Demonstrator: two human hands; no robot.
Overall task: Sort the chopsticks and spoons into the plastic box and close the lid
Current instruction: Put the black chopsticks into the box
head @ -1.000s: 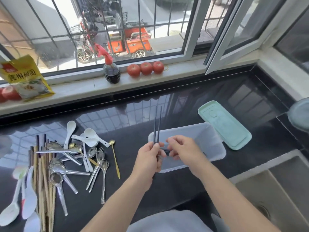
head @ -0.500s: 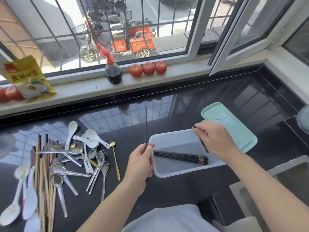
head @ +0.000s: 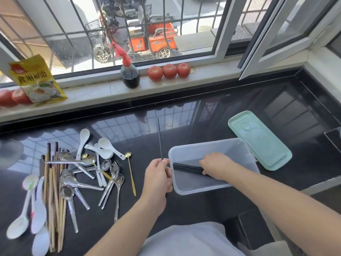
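Observation:
A clear plastic box (head: 206, 147) stands on the black counter with several black chopsticks (head: 186, 167) lying in it. My right hand (head: 216, 164) reaches into the box and lies over those chopsticks, its fingers on them. Left of the box my left hand (head: 158, 177) grips one black chopstick (head: 159, 138) that points straight up. The mint green lid (head: 258, 139) lies right of the box. Wooden chopsticks (head: 53, 189), metal spoons (head: 77, 182) and white spoons (head: 103, 147) are heaped at the left.
A gold spoon (head: 131, 172) lies between the heap and my left hand. On the window sill stand a dark spray bottle (head: 129, 74), three tomatoes (head: 169, 71) and a yellow packet (head: 36, 80). A sink edge (head: 321, 189) runs at the lower right.
My right hand has come down from above the box's far side into the box, onto the black chopsticks. My left hand still holds one chopstick upright.

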